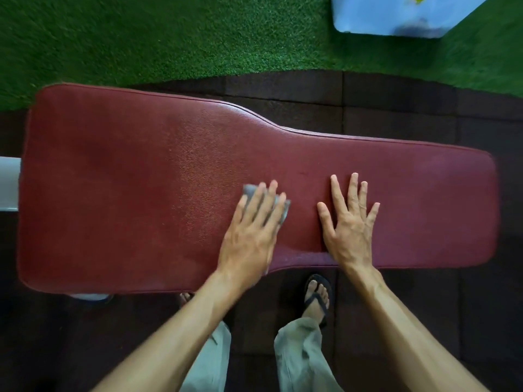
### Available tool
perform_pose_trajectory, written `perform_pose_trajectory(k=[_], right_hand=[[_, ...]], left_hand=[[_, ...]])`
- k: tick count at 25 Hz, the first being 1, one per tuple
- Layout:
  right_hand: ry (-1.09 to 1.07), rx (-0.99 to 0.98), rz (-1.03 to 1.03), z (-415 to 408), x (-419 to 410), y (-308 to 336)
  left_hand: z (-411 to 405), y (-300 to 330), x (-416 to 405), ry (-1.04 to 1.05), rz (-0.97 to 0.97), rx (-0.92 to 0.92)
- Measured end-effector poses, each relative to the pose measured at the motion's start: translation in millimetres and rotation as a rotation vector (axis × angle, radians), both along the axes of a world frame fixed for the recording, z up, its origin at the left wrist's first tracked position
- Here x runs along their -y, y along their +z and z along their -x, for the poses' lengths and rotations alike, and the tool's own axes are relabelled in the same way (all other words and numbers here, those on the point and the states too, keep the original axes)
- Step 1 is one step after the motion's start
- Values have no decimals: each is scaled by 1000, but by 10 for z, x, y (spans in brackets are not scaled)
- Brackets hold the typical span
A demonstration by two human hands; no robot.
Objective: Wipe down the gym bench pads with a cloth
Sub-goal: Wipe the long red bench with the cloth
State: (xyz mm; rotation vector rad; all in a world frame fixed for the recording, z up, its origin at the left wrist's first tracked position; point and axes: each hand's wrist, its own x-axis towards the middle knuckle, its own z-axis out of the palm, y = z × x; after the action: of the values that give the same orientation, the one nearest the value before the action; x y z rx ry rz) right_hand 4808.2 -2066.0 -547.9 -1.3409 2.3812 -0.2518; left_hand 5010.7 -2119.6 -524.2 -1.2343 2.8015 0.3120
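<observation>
1. Down on the red bench pad [127,188], the left hand [252,233] pressed flat on a grey cloth [250,190], fingers spread over it.
2. Right hand [351,222] lay beside it, fingers splayed, palm on the pad.
3. Green turf [169,38] and a pale blue block [396,15] sat beyond.
4. Cloth mostly hidden, blurred.
</observation>
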Motion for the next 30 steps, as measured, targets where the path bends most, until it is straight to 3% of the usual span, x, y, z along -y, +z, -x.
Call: perform_pose_trajectory(k=[3,7,9,13,17,21,25,27,30], right_hand=[[14,3,-18,384,-251,-28],[75,-10,-17,624,-352,-70],[110,-20,-4,702,-329,-105],[129,-9,24,859,-277,-149],[56,7,19,1114,-432,-164],[69,-9,-32,1306,-654,-114],[96,17,0,1368,-696,-186],[125,6,22,1480,-723,-264],[120,-20,39,1768,-737,-304]], left_hand=[[-523,109,-243,-105,-23,89],[1,11,730,403,32,39],[608,-74,978,498,60,-13],[1414,-212,242,155,3,-72],[851,-144,-681,-34,0,27],[380,-151,-39,75,74,103],[1396,-242,705,238,31,-33],[1985,-347,510,233,14,-65],[2305,-345,-411,46,6,-38]])
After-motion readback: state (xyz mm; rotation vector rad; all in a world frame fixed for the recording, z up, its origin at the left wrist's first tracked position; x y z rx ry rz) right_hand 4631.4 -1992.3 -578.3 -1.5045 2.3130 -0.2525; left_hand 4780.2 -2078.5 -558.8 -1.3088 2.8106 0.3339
